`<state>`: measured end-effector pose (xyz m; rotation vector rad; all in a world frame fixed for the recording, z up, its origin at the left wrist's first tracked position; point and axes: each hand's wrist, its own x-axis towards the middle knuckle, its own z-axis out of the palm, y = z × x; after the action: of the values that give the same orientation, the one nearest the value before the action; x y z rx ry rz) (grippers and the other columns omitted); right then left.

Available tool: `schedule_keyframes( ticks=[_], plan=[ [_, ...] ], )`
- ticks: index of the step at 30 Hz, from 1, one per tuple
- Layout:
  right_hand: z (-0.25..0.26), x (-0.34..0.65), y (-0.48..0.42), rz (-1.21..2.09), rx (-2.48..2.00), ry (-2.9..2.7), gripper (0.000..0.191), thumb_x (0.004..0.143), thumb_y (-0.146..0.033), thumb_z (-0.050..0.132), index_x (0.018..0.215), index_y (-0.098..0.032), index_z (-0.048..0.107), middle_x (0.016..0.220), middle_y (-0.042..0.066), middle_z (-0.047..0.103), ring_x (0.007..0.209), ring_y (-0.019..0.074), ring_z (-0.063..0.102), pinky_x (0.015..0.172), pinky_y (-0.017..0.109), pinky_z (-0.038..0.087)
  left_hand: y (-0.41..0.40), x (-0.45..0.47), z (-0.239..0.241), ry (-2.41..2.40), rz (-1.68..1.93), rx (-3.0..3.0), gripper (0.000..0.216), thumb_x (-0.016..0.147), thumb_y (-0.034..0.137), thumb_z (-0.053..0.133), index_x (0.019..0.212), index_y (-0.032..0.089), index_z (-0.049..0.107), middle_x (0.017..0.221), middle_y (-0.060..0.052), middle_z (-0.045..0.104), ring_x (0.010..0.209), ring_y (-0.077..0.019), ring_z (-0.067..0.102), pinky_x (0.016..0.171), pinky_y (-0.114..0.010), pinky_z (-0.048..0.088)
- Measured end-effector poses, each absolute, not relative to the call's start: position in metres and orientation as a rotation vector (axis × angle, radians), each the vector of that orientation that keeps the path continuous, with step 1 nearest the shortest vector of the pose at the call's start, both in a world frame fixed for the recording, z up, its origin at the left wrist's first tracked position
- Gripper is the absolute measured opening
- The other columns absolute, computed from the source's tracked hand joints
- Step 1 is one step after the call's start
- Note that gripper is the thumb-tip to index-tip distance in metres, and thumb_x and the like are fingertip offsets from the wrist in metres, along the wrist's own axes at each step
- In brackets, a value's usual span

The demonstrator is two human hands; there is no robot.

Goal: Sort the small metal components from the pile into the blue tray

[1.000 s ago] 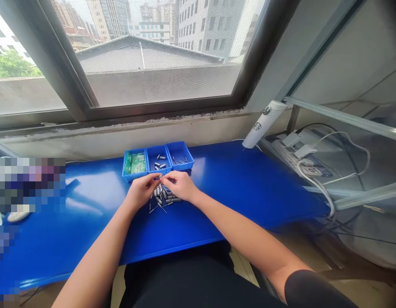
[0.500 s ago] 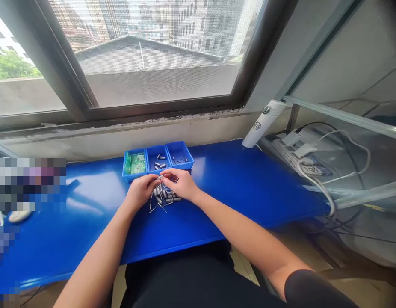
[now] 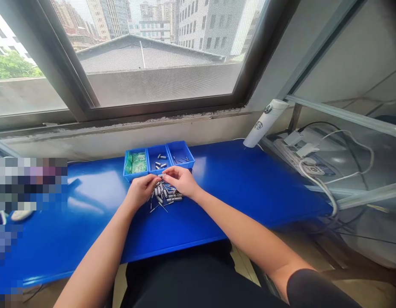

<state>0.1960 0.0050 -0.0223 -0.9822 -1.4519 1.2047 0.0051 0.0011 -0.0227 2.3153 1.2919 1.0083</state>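
My left hand (image 3: 143, 188) and my right hand (image 3: 181, 182) meet just in front of the bins, fingertips close together. Between them is a small silvery metal cylinder (image 3: 161, 175), pinched from both sides and partly covered by the fingers. Below the hands lies a pile of metal cylinders and thin pins (image 3: 164, 194) on the blue table. Three joined blue bins stand behind: the left bin (image 3: 125, 167) has clear parts in green plastic, the middle bin (image 3: 153, 158) a few metal cylinders, the right bin (image 3: 180, 149) several thin pins.
A white flask (image 3: 264, 124) stands at the table's back right, near a power strip (image 3: 308, 164) with plugs and white cables under a metal frame. The window (image 3: 159, 77) rises behind the blue table (image 3: 236, 184). Pixelated shapes cover the far left.
The fingertips of my right hand have shifted slightly, and the small cylinder between the hands shows a little differently. The pile and the bins look the same.
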Motion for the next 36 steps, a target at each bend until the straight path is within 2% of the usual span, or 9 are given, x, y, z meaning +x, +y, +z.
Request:
schedule_keyframes(
  ticks=[5, 7, 10, 12, 14, 17, 20, 25, 36],
  plan=[
    [-0.024, 0.200, 0.013, 1.232, -1.037, -1.344, 0.031, 0.074, -0.041, 0.073, 0.091, -0.016, 0.068, 0.070, 0.002, 0.066, 0.057, 0.0110, 0.058, 0.050, 0.023, 0.051, -0.001, 0.007, -0.021, 1.354, 1.076, 2.286, 0.033, 0.095, 0.040, 0.050, 0.083, 0.016, 0.070, 0.062, 0.000, 0.064, 0.052, -0.0102, 0.052, 0.051, -0.020, 0.039],
    [-0.026, 0.202, 0.016, 1.218, -1.059, -1.320, 0.030, 0.074, -0.040, 0.072, 0.091, -0.015, 0.068, 0.070, 0.002, 0.066, 0.057, 0.0114, 0.059, 0.052, 0.024, 0.053, -0.002, 0.007, -0.022, 1.391, 1.116, 2.243, 0.031, 0.094, 0.039, 0.050, 0.094, 0.016, 0.071, 0.058, 0.002, 0.060, 0.049, -0.0095, 0.049, 0.050, -0.020, 0.038],
    [-0.030, 0.201, 0.019, 1.222, -1.029, -1.283, 0.035, 0.075, -0.037, 0.072, 0.102, -0.014, 0.067, 0.083, 0.007, 0.072, 0.071, 0.0161, 0.067, 0.061, 0.029, 0.058, -0.001, 0.008, -0.022, 1.439, 1.127, 2.185, 0.035, 0.094, 0.037, 0.050, 0.118, 0.017, 0.066, 0.056, 0.004, 0.056, 0.046, -0.0092, 0.047, 0.050, -0.020, 0.039],
    [-0.032, 0.200, 0.019, 1.242, -0.987, -1.277, 0.043, 0.077, -0.035, 0.070, 0.115, -0.015, 0.064, 0.101, 0.011, 0.073, 0.082, 0.0188, 0.070, 0.067, 0.031, 0.059, -0.001, 0.008, -0.022, 1.462, 1.114, 2.184, 0.037, 0.094, 0.036, 0.051, 0.122, 0.016, 0.064, 0.058, 0.004, 0.058, 0.048, -0.0092, 0.049, 0.050, -0.020, 0.040],
    [-0.032, 0.199, 0.017, 1.242, -0.973, -1.311, 0.043, 0.081, -0.033, 0.067, 0.120, -0.017, 0.063, 0.111, 0.012, 0.071, 0.086, 0.0192, 0.071, 0.071, 0.033, 0.060, 0.000, 0.008, -0.022, 1.479, 1.112, 2.199, 0.037, 0.093, 0.035, 0.051, 0.121, 0.016, 0.065, 0.060, 0.003, 0.059, 0.048, -0.0091, 0.050, 0.051, -0.020, 0.040],
    [-0.030, 0.202, 0.014, 1.123, -1.030, -1.459, 0.026, 0.086, -0.028, 0.060, 0.108, -0.017, 0.068, 0.098, 0.009, 0.074, 0.083, 0.0179, 0.071, 0.077, 0.034, 0.058, 0.000, 0.008, -0.023, 1.506, 1.104, 2.215, 0.035, 0.093, 0.033, 0.051, 0.120, 0.016, 0.066, 0.061, 0.003, 0.061, 0.048, -0.0090, 0.050, 0.051, -0.020, 0.040],
    [-0.027, 0.205, 0.012, 0.878, -1.120, -1.745, 0.017, 0.085, -0.021, 0.061, 0.098, -0.018, 0.072, 0.089, 0.006, 0.075, 0.084, 0.0184, 0.069, 0.080, 0.035, 0.055, 0.001, 0.006, -0.024, 1.552, 1.075, 2.246, 0.034, 0.093, 0.032, 0.050, 0.119, 0.016, 0.067, 0.060, 0.003, 0.061, 0.047, -0.0094, 0.049, 0.050, -0.021, 0.039],
    [-0.025, 0.205, 0.008, 0.603, -1.053, -2.085, 0.017, 0.082, -0.016, 0.067, 0.097, -0.019, 0.073, 0.097, 0.006, 0.075, 0.093, 0.0210, 0.063, 0.086, 0.037, 0.048, 0.002, 0.005, -0.025, 1.556, 1.091, 2.266, 0.032, 0.093, 0.030, 0.050, 0.115, 0.016, 0.069, 0.060, 0.002, 0.062, 0.048, -0.0098, 0.051, 0.050, -0.021, 0.038],
    [-0.026, 0.205, 0.006, 0.595, -1.052, -2.250, 0.019, 0.086, -0.024, 0.068, 0.104, -0.020, 0.072, 0.098, 0.007, 0.075, 0.096, 0.0227, 0.062, 0.091, 0.040, 0.037, 0.002, 0.006, -0.026, 1.499, 1.109, 2.228, 0.028, 0.091, 0.029, 0.051, 0.105, 0.017, 0.072, 0.064, 0.000, 0.066, 0.052, -0.0110, 0.056, 0.052, -0.022, 0.042]
  ],
)
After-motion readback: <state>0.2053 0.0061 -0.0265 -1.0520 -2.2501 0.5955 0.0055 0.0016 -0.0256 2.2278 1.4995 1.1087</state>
